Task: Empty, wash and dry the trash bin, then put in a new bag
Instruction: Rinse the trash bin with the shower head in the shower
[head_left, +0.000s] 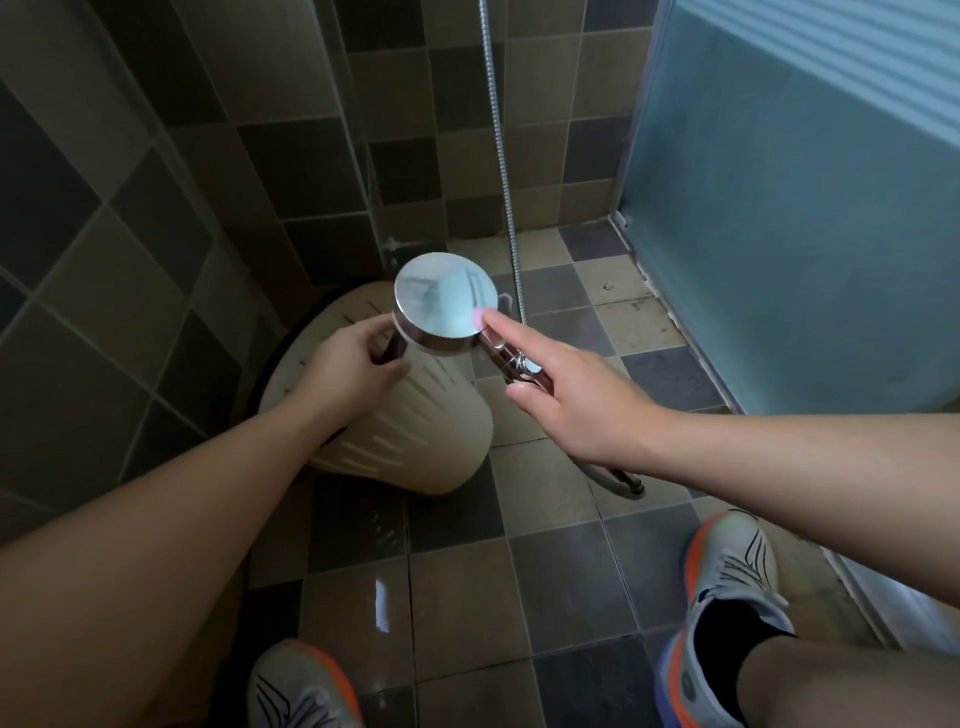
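A cream slotted trash bin (415, 436) lies tilted on the wet tiled floor in the corner, its wide rim toward the left wall and its base toward me. My left hand (353, 364) grips the bin's upper side. Just above the bin is a round chrome shower head (441, 301) with its shiny back facing me. My right hand (566, 395) holds its handle, the index finger stretched out to touch the edge of the head. The spray face is hidden, and I see no water stream.
The metal shower hose (501, 156) runs up the tiled back wall. A frosted glass door (779, 234) closes off the right side. A tiled wall stands close on the left. My two shoes (727, 582) stand on the wet floor (467, 597) near the bin.
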